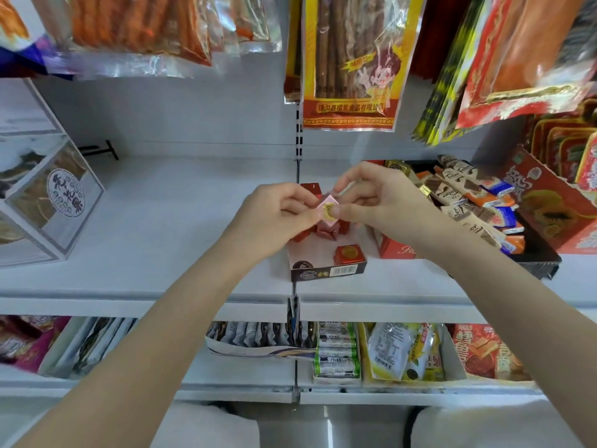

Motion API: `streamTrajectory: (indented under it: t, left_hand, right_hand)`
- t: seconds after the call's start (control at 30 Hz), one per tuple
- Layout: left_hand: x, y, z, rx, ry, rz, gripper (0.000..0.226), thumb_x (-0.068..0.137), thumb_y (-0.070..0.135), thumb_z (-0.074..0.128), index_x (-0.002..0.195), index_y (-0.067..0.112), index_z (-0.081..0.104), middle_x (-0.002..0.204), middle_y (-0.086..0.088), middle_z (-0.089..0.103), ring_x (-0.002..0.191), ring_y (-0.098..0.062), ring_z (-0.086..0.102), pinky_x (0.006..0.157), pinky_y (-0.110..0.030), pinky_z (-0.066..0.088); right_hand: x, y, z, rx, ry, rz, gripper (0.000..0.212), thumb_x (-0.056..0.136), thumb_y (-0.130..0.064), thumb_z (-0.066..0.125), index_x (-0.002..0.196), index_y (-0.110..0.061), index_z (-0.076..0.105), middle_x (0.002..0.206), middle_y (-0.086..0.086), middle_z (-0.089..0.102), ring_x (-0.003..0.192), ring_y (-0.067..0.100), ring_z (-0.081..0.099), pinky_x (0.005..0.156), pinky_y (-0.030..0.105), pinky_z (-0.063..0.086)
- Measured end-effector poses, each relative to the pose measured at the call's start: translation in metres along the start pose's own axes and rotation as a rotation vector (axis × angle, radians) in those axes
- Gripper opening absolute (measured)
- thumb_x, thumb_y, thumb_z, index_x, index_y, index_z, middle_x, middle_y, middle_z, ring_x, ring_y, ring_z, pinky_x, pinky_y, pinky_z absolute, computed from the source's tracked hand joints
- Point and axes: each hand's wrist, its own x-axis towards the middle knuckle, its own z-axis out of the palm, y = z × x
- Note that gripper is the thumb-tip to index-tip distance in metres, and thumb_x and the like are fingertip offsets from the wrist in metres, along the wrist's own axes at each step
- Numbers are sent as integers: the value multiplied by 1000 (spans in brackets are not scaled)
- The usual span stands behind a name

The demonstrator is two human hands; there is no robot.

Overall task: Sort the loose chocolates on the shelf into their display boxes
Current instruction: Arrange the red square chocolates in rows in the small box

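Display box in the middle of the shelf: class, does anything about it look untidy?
Yes. In the display box one red chocolate sits alone at the front, while red and pink ones lie jumbled behind.

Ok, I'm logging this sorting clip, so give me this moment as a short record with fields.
left hand: pinches pink chocolate
right hand: pinches the same chocolate
chocolate position: held above the open box
in box: red chocolate near the front, pink and red ones further back
to the right: tray of chocolate bars
surface: white shelf
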Motion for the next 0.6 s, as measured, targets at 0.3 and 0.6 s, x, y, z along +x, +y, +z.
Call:
streamTrajectory:
  t: [0.3,0.6]
  left_hand:
    - [-9,-29,-23,506,-158,101,14,80,21,66,94,22,67,99,7,58,88,-4,52,73,-9,37]
    - [-6,-31,-24,531,-188,56,20,78,24,68,98,20,66,96,6,62,91,-11,58,74,-18,42]
  right_hand:
    - [5,6,26,-490,-277,-68,15,75,-17,73,87,-16,64,80,-6,65,65,-7,53,63,5,43]
    - [8,5,40,-704,-291,-143,17,82,-28,64,96,-20,71,83,-6,59,83,8,46,78,22,40]
